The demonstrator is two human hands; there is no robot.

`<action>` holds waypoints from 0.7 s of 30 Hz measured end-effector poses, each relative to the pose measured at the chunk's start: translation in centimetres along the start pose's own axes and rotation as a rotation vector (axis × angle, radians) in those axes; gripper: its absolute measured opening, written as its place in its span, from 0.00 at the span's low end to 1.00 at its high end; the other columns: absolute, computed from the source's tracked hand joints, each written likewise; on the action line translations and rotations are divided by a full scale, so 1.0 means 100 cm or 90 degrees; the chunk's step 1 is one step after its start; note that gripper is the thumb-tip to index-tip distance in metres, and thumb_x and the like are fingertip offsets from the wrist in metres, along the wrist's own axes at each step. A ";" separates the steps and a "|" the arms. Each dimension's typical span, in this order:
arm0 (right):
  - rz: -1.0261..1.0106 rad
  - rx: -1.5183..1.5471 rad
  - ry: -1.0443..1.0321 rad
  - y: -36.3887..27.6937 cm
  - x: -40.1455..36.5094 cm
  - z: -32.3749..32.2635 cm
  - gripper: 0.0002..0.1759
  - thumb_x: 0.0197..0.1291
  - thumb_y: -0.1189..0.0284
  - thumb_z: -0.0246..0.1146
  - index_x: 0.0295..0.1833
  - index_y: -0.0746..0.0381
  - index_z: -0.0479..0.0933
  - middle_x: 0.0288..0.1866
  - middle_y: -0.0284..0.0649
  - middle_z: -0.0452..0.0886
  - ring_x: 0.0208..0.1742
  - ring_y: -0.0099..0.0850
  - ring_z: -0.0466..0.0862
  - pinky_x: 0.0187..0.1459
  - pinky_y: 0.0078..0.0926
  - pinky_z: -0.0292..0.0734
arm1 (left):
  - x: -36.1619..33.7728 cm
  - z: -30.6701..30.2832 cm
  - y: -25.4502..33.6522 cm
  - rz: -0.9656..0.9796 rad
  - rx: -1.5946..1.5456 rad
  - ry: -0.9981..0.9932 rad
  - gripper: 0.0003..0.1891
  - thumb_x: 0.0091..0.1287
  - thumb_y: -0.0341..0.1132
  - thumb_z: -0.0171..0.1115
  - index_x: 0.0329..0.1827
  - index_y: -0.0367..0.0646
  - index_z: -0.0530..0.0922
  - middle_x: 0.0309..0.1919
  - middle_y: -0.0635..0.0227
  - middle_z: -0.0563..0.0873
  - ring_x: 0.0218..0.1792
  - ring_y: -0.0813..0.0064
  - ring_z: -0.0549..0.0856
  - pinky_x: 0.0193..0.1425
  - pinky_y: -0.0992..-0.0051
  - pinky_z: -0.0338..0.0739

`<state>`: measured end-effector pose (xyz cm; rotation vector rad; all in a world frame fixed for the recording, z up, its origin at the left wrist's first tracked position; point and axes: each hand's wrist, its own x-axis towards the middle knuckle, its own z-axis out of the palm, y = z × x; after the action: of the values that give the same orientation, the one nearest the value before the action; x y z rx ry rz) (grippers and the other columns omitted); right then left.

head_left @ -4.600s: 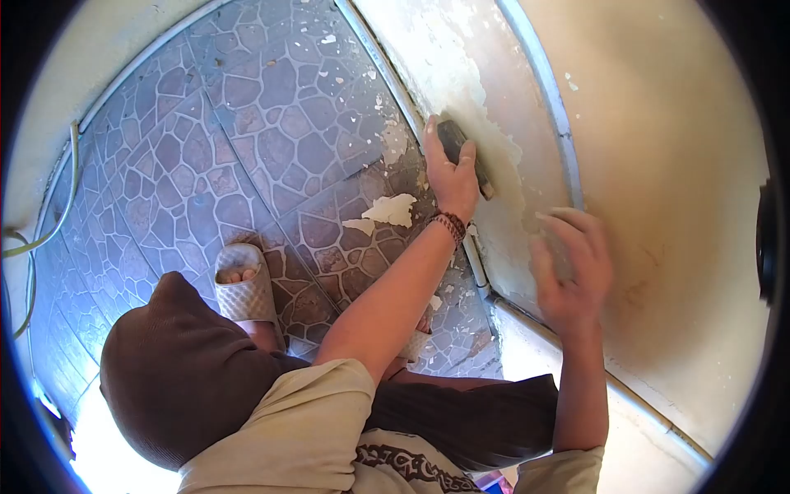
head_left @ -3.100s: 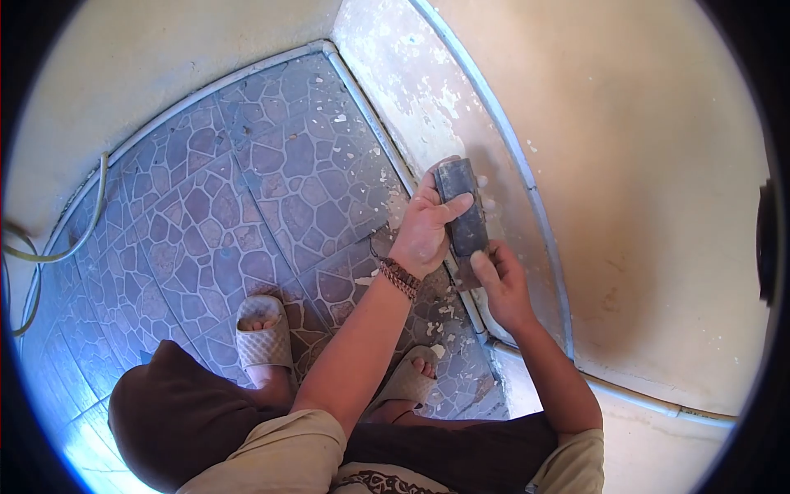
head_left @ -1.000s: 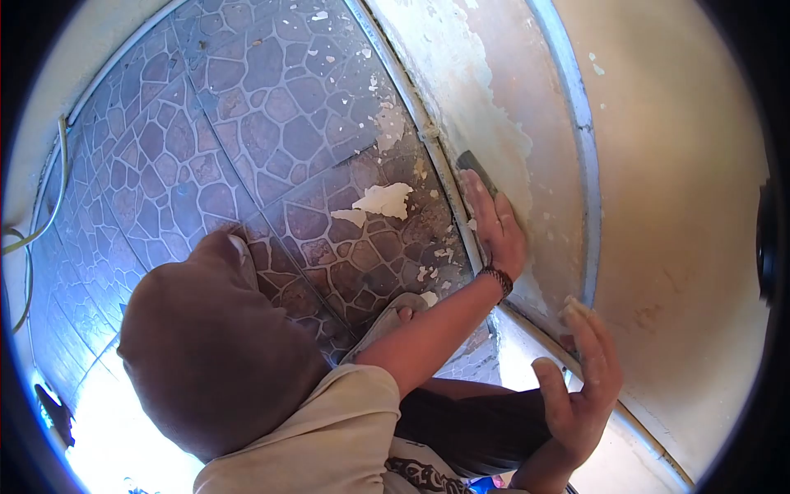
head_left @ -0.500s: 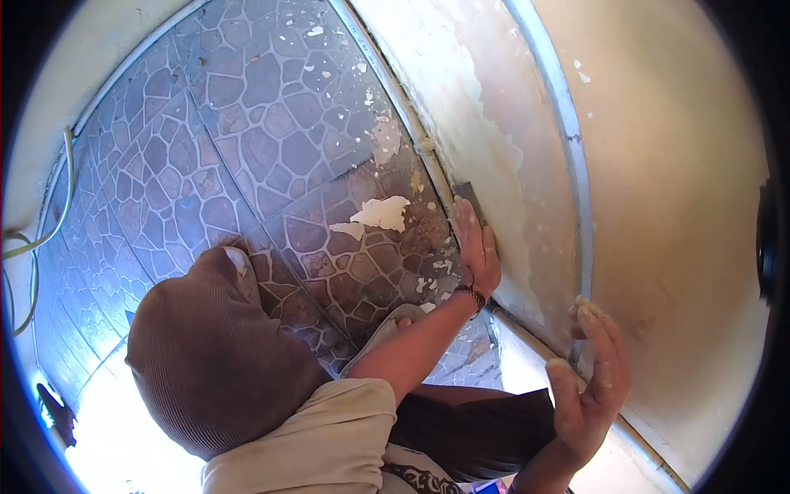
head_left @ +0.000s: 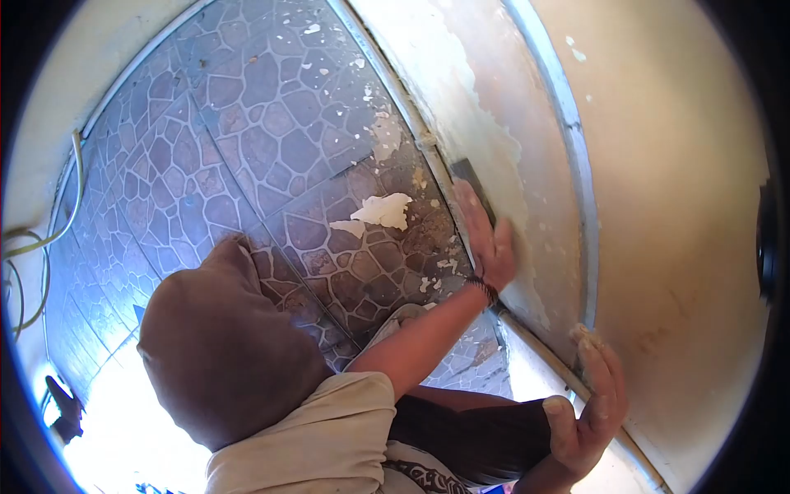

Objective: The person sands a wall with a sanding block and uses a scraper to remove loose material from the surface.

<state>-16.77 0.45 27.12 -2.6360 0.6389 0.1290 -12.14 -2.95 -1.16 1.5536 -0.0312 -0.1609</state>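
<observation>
My left hand [head_left: 492,243], with a beaded band at the wrist, is shut on a dark flat scraper [head_left: 467,174]. It presses the blade against the low strip of wall [head_left: 494,99] just above the floor edge, where the pale paint is peeling and patchy. My right hand [head_left: 588,412] rests open on the wall lower right, fingers spread and dusted white, holding nothing. A large white paint flake [head_left: 380,210] lies on the stone-patterned floor tiles [head_left: 247,123] to the left of the scraper.
A brown hood [head_left: 222,346] fills the lower left and hides part of the floor. A grey sandal [head_left: 403,317] shows beneath my left forearm. A thin conduit [head_left: 573,148] runs along the wall. A pale cable [head_left: 25,247] loops at the far left. Small paint chips litter the tiles.
My left hand has slid the scraper a little along the wall base. My right hand has dropped lower on the wall. Earlier, both hands held the scraper up away from the wall.
</observation>
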 end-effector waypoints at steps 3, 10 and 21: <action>0.004 0.040 -0.009 0.002 0.011 0.003 0.34 0.59 0.53 0.64 0.60 0.71 0.73 0.55 0.56 0.79 0.57 0.48 0.79 0.60 0.39 0.71 | 0.029 0.003 -0.017 0.086 -0.040 0.048 0.36 0.67 0.36 0.44 0.74 0.25 0.44 0.75 0.40 0.44 0.77 0.44 0.42 0.77 0.53 0.33; -0.072 -0.068 0.101 0.003 -0.008 -0.014 0.31 0.62 0.55 0.62 0.59 0.70 0.73 0.58 0.59 0.75 0.60 0.53 0.76 0.60 0.44 0.71 | 0.236 -0.040 -0.011 0.040 -0.070 0.077 0.35 0.71 0.40 0.42 0.74 0.25 0.46 0.76 0.44 0.46 0.77 0.54 0.43 0.79 0.65 0.36; -0.272 -0.648 0.603 -0.005 0.070 -0.028 0.13 0.67 0.76 0.56 0.51 0.73 0.78 0.63 0.60 0.71 0.64 0.54 0.73 0.63 0.46 0.71 | 0.243 -0.036 -0.020 0.134 0.055 0.125 0.40 0.72 0.48 0.45 0.74 0.24 0.43 0.75 0.37 0.45 0.76 0.45 0.45 0.77 0.53 0.35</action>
<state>-10.31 -3.26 28.53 -3.6748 0.2389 -1.3081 12.17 -2.42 -5.16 1.6352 -0.0474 0.1609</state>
